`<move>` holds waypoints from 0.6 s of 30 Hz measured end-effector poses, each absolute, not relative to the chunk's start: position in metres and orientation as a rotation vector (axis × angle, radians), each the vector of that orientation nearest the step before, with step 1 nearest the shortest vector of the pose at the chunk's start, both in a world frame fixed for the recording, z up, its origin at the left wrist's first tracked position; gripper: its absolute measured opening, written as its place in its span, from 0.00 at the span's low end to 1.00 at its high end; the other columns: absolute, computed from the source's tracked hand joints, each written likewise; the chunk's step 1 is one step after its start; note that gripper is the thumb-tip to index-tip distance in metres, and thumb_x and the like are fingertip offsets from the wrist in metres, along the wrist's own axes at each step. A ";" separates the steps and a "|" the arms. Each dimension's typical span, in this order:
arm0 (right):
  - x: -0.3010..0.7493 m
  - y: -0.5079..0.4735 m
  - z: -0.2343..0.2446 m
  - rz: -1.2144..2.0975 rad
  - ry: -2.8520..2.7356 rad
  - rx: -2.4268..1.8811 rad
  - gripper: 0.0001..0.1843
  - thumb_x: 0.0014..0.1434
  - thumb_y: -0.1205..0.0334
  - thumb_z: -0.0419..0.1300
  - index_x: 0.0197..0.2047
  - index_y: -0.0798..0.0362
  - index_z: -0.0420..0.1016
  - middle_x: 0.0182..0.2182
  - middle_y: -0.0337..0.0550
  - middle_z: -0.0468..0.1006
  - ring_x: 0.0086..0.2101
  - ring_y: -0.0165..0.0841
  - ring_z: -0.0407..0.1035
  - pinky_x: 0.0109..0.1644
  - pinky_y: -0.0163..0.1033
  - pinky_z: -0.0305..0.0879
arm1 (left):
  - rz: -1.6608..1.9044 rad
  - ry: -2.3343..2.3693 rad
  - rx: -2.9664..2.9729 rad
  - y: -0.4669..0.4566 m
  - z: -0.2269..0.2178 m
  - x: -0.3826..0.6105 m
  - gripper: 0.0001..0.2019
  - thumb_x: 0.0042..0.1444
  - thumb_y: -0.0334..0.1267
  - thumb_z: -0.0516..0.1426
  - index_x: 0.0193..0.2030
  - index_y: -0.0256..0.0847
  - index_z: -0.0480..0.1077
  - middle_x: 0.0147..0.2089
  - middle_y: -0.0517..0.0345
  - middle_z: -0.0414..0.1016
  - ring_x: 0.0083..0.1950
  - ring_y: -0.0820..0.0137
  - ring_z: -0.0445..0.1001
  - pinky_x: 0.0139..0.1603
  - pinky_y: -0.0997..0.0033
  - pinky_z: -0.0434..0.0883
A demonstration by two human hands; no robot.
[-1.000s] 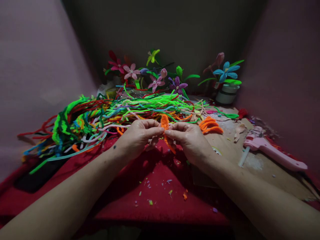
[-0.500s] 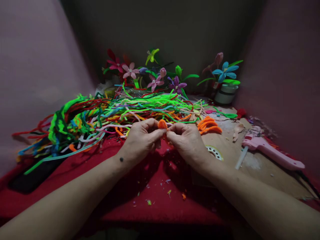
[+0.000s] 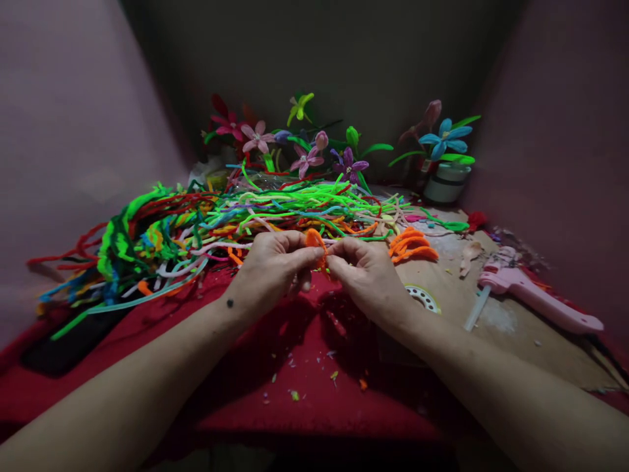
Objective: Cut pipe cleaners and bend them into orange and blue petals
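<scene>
Between my two hands is an orange pipe cleaner [image 3: 314, 239] bent into a loop, its lower end partly hidden by my fingers. My left hand [image 3: 278, 262] pinches the loop's left side between thumb and forefinger. From the other side, my right hand [image 3: 366, 272] grips the same pipe cleaner near its lower end with closed fingertips. Several folded orange pipe-cleaner pieces [image 3: 411, 246] lie just beyond my right hand. A large heap of coloured pipe cleaners [image 3: 295, 200], mostly green, spreads behind my hands and off to the left.
A pink glue gun [image 3: 535, 292] rests on a brown board [image 3: 521, 344] at right. Near my right wrist lies a white tape spool [image 3: 423, 298]. Pipe-cleaner flowers [image 3: 305, 159] stand at the back, and a jar [image 3: 447, 183] back right. Small scraps dot the red cloth [image 3: 314, 416].
The orange loop shows larger and more open, rising above my fingertips. My left hand has shifted slightly left, while my right hand stays in nearly the same spot.
</scene>
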State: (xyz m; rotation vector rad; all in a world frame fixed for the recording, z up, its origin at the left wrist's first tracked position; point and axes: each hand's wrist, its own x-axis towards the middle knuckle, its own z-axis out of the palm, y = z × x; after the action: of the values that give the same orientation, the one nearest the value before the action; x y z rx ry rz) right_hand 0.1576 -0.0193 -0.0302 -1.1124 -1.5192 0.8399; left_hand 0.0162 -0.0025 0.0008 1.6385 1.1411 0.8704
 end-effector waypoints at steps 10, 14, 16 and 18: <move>0.159 -0.020 -0.024 1.036 -1.450 -1.090 0.09 0.49 0.70 0.54 0.19 0.55 0.67 0.15 0.32 0.64 0.20 0.23 0.56 0.25 0.32 0.52 | 0.856 1.067 1.523 0.002 -0.004 0.012 0.10 0.51 0.40 0.58 0.24 0.37 0.67 0.14 0.64 0.64 0.14 0.79 0.56 0.14 0.77 0.51; 0.158 -0.020 -0.023 1.073 -1.393 -1.120 0.08 0.48 0.70 0.55 0.19 0.55 0.67 0.14 0.31 0.63 0.18 0.22 0.55 0.23 0.32 0.51 | 0.924 1.044 1.516 0.002 -0.009 0.015 0.11 0.50 0.42 0.59 0.24 0.37 0.68 0.14 0.64 0.64 0.15 0.79 0.57 0.16 0.78 0.52; 0.159 -0.020 -0.023 1.184 -1.338 -1.072 0.07 0.49 0.67 0.56 0.21 0.55 0.69 0.14 0.31 0.63 0.16 0.22 0.54 0.21 0.31 0.50 | 0.927 1.031 1.479 0.003 -0.009 0.015 0.11 0.50 0.42 0.60 0.25 0.37 0.69 0.14 0.65 0.63 0.15 0.80 0.56 0.16 0.78 0.51; 0.160 -0.019 -0.024 1.299 -1.293 -1.013 0.07 0.49 0.62 0.58 0.23 0.56 0.70 0.14 0.31 0.63 0.15 0.21 0.53 0.19 0.31 0.48 | 0.903 1.015 1.437 0.006 -0.008 0.013 0.10 0.48 0.42 0.61 0.26 0.37 0.70 0.14 0.65 0.63 0.15 0.80 0.56 0.15 0.79 0.50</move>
State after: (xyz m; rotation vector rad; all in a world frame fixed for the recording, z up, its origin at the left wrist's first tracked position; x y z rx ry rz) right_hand 0.1599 -0.0193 -0.0235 -1.0128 -1.2928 1.2986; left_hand 0.0126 0.0060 -0.0085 1.4366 1.0154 0.9034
